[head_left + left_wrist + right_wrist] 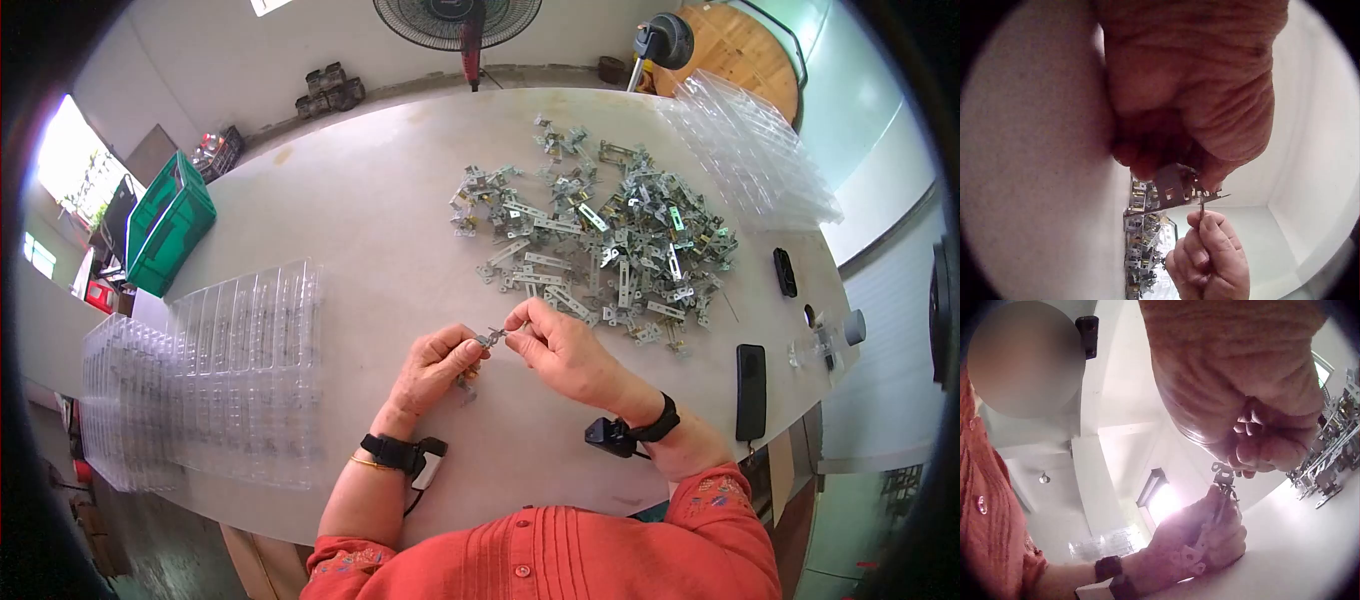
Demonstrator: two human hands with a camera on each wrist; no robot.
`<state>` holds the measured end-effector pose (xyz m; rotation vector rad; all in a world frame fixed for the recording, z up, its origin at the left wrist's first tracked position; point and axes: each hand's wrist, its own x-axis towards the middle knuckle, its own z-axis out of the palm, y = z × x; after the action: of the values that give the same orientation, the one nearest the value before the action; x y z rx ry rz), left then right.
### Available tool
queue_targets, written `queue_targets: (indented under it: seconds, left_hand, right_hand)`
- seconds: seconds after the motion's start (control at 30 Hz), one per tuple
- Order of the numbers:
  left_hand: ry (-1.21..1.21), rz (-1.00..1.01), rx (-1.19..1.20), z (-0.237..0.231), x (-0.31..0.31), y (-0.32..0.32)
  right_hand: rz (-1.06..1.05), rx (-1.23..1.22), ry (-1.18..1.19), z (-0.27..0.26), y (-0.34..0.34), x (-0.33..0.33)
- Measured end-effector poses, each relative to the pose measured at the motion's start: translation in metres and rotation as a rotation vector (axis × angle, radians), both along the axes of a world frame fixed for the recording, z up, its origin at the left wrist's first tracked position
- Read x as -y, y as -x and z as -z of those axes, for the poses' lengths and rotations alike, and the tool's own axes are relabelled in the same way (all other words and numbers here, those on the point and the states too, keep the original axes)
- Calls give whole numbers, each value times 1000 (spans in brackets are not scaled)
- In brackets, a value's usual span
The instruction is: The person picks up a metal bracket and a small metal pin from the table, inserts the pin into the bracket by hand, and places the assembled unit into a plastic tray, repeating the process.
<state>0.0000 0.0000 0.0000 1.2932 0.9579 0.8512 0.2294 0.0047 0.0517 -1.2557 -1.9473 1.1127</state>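
Bracket (1175, 181), one: over the counter (400, 250), seemingly mid-work. Left hand (437, 368): curled round it. Right hand (562, 352): thumb and finger pinching a thin piece (1202, 208) against it. Pile (630, 240): apparently unworked. Trays (240, 375): fill unclear.

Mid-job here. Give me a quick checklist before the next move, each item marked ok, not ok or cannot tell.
1. Left hand grips the bracket: ok.
2. Right hand pinches the thin piece at the bracket: ok.
3. Thin piece fully seated: cannot tell; fingers and small size hide the joint.
4. A hand free for another part: not ok; both are occupied.
5. More parts at hand: ok; the pile lies ahead of the right hand and looks reachable.
6. Space left in the trays on the left: cannot tell; glare and clear plastic obscure the contents.
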Motion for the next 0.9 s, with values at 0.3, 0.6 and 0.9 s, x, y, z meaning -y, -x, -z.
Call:
queue_targets:
  seconds: [0.3, 0.6, 0.9]
  left_hand:
    - [24, 46, -67, -5, 0, 4]
    - [31, 68, -64, -3, 0, 2]
    - [50, 97, -60, -1, 1, 0]
  right_hand:
    - [-115, -425, 531, 12, 2, -12]
    - [-184, -600, 796, 19, -1, -17]
    - [-160, -599, 823, 19, -3, -16]
